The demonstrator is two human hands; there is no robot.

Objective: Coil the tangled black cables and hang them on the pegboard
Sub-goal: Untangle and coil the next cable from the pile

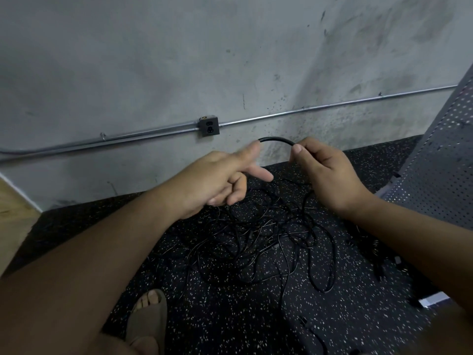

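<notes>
While the right grip (pixel 330 172) pinches the cable (pixel 276 140) and the left grip (pixel 220 178), spread apart, just touches it, tugging could tighten the tangle (pixel 256 239).

Bare forearms (pixel 102 239), tan open-toed sandal (pixel 147 325)

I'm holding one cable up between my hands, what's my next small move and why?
Probably close the left hand on the cable end: only its index fingertip touches it, while the right hand pinches the cable, and the rest trails into the tangled pile.
</notes>
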